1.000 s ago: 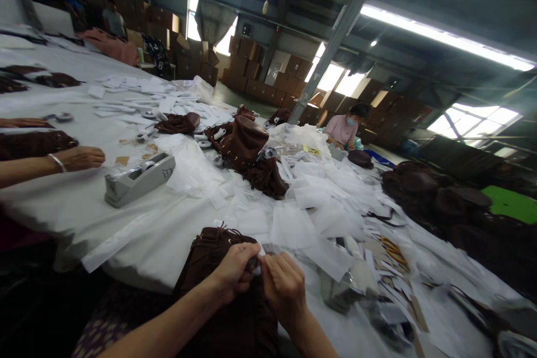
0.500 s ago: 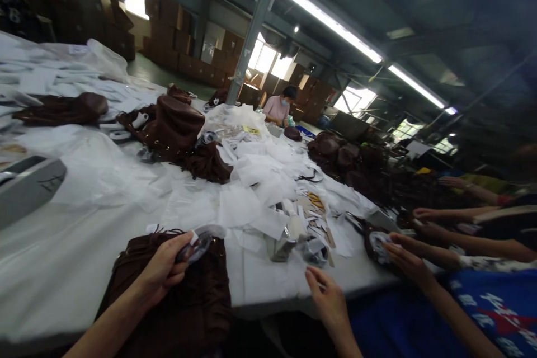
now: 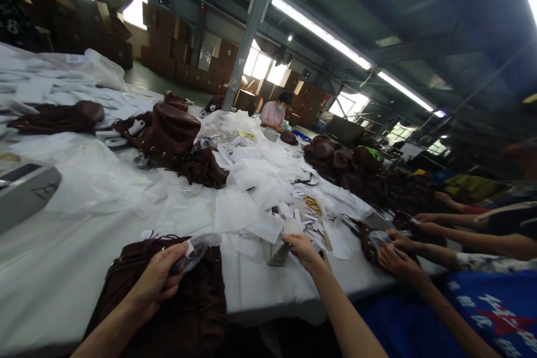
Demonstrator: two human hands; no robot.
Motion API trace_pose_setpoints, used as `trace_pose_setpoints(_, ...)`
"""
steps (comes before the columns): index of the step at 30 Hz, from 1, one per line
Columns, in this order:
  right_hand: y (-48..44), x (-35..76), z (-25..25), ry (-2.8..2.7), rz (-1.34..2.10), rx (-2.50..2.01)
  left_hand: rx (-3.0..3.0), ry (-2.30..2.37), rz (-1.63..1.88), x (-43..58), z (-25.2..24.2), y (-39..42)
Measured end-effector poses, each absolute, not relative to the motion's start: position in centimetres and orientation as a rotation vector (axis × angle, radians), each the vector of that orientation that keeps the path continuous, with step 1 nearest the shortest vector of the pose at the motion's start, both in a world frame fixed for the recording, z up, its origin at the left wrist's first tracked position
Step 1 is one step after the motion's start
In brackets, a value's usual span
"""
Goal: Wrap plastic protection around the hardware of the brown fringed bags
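Note:
A brown fringed bag [image 3: 184, 302] lies on the near edge of the white table [image 3: 62, 268]. My left hand [image 3: 157, 279] rests on it, its fingers closed round a small piece wrapped in clear film [image 3: 193, 253]. My right hand [image 3: 302, 249] is stretched out to the right over the table. Its fingers touch a grey tape dispenser [image 3: 280, 247] among loose paper pieces. Whether that hand grips anything is not visible.
White sheets [image 3: 251, 190] and more brown bags [image 3: 168, 131] cover the table. Another grey dispenser [image 3: 25, 193] sits at the left edge. A co-worker's hands [image 3: 396, 260] work on a bag at the right; another person [image 3: 274, 112] sits far off.
My hands have parted: the left stays on the bag holding the wrapped piece, while the right has reached forward and right to the grey dispenser. My view has swung right.

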State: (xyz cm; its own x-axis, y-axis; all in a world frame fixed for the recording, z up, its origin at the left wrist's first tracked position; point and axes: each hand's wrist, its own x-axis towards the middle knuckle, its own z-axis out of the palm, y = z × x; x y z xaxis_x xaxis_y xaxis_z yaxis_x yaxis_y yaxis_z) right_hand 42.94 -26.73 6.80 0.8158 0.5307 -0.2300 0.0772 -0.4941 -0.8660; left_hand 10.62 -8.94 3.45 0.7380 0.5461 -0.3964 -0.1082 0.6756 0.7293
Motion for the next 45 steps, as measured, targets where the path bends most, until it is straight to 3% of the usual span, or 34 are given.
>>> trace_pose_setpoints(8, -29.6, 40.9, 6.0, -0.359, 0.313, -1.988, 0.755, 0.65, 0.411, 10.9, 3.4, -8.8)
trace_pose_setpoints(15, -30.8, 38.6, 3.1, -0.435, 0.213, -2.114, 0.776, 0.632, 0.403, 11.5, 3.1, -8.9)
trace_pose_setpoints(24, -33.6, 37.7, 3.4, -0.553, -0.046, -2.317, 0.824, 0.605, 0.401, 11.8, 3.6, -8.9)
trace_pose_setpoints(27, -31.8, 34.9, 4.9, -0.73, 0.055, -2.283, 0.873, 0.569, 0.41, 12.3, 4.0, -9.3)
trace_pose_setpoints(34, -23.4, 24.2, 10.4, -1.247, 0.577, -1.744, 0.965, 0.533, 0.467, 12.3, 5.0, -10.1)
trace_pose_setpoints(45, -19.1, 21.7, 7.9, -1.076, 0.625, -1.755, 0.933, 0.537, 0.486, 11.0, 5.4, -10.5)
